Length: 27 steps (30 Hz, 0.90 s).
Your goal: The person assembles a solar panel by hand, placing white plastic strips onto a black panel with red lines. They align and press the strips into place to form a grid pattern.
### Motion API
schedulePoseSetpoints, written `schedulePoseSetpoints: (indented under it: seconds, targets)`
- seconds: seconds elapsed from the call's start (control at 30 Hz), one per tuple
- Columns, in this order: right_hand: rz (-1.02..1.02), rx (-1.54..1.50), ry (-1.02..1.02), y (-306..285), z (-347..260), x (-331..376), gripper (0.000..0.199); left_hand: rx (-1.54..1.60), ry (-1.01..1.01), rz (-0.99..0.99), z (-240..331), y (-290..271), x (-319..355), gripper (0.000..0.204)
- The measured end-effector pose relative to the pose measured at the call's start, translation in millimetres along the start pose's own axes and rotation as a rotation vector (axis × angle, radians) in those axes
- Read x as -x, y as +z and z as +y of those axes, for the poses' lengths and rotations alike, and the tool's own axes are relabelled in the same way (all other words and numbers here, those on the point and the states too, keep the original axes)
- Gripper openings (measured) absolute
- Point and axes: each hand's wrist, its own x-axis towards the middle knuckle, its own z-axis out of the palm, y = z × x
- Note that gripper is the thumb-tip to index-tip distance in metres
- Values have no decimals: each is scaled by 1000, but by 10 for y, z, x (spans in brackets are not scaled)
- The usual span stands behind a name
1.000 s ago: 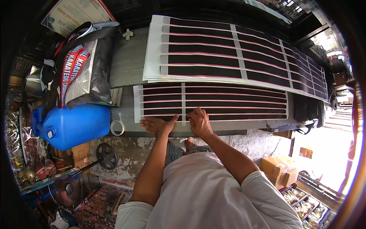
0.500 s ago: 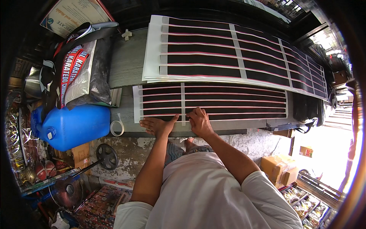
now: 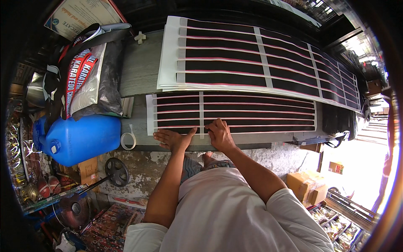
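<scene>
A white sheet (image 3: 150, 115) lies on the grey table, bearing long black bands (image 3: 260, 112) with thin white and red strips between them. A pale strip of tape (image 3: 201, 110) crosses the bands, and its near end passes the sheet's edge. Flat on the near left edge rests my left hand (image 3: 173, 138), fingers spread to the left and thumb toward the tape. My right hand (image 3: 220, 134) is just right of the tape, fingers curled down against the sheet's near edge. What its fingertips pinch, if anything, is hidden.
Behind lies a larger stack of similar banded sheets (image 3: 168, 54). A roll of tape (image 3: 128, 140) lies to the left, near a blue jerrycan (image 3: 84, 136) and a plastic-wrapped bundle (image 3: 94, 80) with red lettered ribbons. A cardboard box (image 3: 306, 187) sits lower right.
Almost nothing differs. Both hands keep their places at the sheet's near edge; the view has shifted very slightly.
</scene>
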Motion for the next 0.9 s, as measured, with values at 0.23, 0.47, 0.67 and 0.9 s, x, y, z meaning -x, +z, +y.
schedulePoseSetpoints:
  seconds: [0.23, 0.47, 0.67, 0.9]
  targets:
    - [89, 27, 64, 173, 46, -12, 21, -12, -62, -7, 115, -44, 30, 188]
    - [77, 63, 112, 200, 18, -36, 17, -39, -69, -20, 119, -41, 4, 188]
    - [76, 43, 93, 189, 51, -23, 17, -17, -75, -26, 136, -49, 23, 187]
    - [85, 58, 4, -1, -89, -17, 21, -24, -6, -39, -52, -26, -38, 184]
